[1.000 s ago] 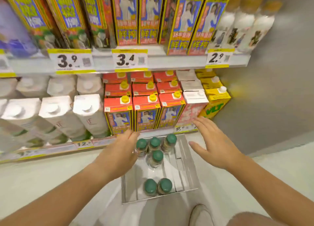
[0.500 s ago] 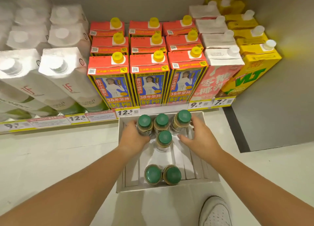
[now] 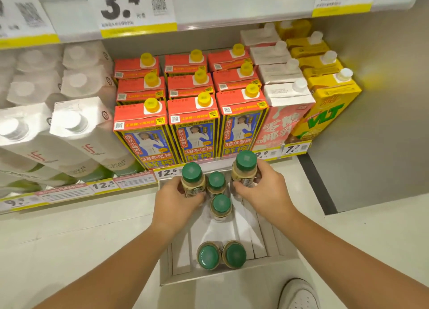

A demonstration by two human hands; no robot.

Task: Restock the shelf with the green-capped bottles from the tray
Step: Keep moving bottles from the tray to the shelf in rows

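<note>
Pickup step: left hand [image 3: 173, 206] and right hand [image 3: 264, 192] each clasp a green-capped bottle [image 3: 192, 181] at the tray [image 3: 232, 275]'s far edge (four more wait); next, lift toward the shelf [image 3: 76, 193].

Pale floor tiles [image 3: 69, 239] underfoot, a grey wall panel [image 3: 383, 122] on the right, and bright, even light on the shelf edge [image 3: 232, 4] above.

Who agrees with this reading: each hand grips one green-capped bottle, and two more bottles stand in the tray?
Not quite. The head view shows four more, not two: a middle pair and a near pair in the tray. The left hand and right hand do each grip one bottle.
</note>
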